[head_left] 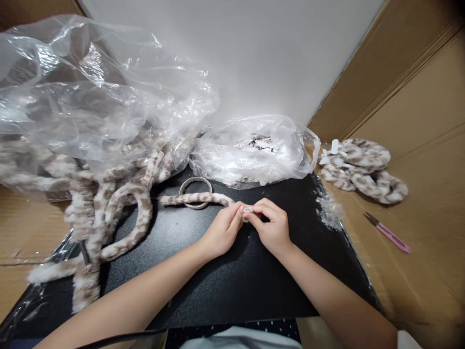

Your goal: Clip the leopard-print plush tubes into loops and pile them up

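A thin strip of fuzzy white-and-brown plush cord [196,198] runs across the black table top [203,286] into my left hand [223,230]. The fingers of that hand are closed around the cord's right end. My right hand [271,225] meets it there, thumb and forefinger pinching the whitish tip of the same cord. The fingers hide most of that end, so its details do not show. A pale ring [195,180], like a roll of tape, lies flat beneath the middle of the cord.
More plush cords [127,213] spill from a large clear plastic bag [109,97] at left. A smaller plastic bag [250,160] sits behind my hands. On cardboard at right lie bundled plush pieces [363,167] and pink-handled snips [392,237], near white fluff [329,211].
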`<move>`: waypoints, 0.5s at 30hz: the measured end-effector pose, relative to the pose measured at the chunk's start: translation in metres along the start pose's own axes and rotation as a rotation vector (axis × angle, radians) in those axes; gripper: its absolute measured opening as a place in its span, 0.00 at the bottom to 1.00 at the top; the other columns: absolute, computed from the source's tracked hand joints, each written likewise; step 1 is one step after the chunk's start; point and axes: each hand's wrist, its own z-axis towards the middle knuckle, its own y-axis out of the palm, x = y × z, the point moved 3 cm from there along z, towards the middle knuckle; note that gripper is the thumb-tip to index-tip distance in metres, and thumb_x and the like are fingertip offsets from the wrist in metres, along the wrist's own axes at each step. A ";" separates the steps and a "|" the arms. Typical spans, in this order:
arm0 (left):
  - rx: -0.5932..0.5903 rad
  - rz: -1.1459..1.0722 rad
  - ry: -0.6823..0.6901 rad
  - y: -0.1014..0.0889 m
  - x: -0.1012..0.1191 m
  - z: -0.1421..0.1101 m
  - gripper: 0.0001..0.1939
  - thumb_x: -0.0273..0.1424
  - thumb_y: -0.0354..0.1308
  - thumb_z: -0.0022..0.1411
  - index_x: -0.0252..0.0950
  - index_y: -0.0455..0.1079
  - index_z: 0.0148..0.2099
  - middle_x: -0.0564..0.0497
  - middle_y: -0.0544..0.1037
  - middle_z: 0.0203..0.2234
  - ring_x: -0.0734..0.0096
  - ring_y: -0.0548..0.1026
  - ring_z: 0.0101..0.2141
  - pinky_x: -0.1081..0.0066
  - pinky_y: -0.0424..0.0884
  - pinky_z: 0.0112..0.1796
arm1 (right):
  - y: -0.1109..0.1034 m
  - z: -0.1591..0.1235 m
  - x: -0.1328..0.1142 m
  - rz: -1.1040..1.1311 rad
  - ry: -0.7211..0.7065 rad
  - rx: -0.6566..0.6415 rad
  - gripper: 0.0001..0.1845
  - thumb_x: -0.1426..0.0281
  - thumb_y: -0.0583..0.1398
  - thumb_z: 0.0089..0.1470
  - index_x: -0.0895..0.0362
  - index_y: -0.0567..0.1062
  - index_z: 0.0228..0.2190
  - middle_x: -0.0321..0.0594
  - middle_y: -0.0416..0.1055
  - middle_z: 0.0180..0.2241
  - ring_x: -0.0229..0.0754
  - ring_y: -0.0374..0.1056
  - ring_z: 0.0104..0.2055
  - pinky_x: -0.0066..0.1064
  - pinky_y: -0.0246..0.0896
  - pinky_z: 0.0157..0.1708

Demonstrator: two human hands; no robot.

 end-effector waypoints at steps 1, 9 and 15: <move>-0.014 -0.051 -0.017 0.000 -0.001 0.000 0.19 0.45 0.43 0.69 0.36 0.58 0.32 0.58 0.57 0.21 0.79 0.54 0.20 0.75 0.53 0.22 | 0.000 0.000 0.000 -0.022 -0.014 -0.006 0.06 0.69 0.63 0.56 0.56 0.77 0.28 0.35 0.70 0.24 0.36 0.65 0.27 0.32 0.60 0.30; -0.058 -0.312 -0.112 0.001 -0.009 0.001 0.21 0.49 0.48 0.66 0.35 0.59 0.34 0.59 0.54 0.21 0.81 0.52 0.20 0.78 0.50 0.20 | 0.000 0.000 -0.004 -0.300 -0.143 -0.104 0.11 0.67 0.58 0.62 0.56 0.78 0.29 0.37 0.72 0.25 0.38 0.66 0.29 0.34 0.57 0.34; -0.076 -0.387 -0.157 0.002 -0.009 0.001 0.20 0.49 0.49 0.65 0.37 0.56 0.34 0.61 0.51 0.19 0.81 0.49 0.19 0.79 0.47 0.19 | 0.002 0.000 -0.009 -0.459 -0.186 -0.161 0.13 0.70 0.54 0.63 0.54 0.79 0.37 0.39 0.73 0.27 0.39 0.65 0.31 0.35 0.54 0.34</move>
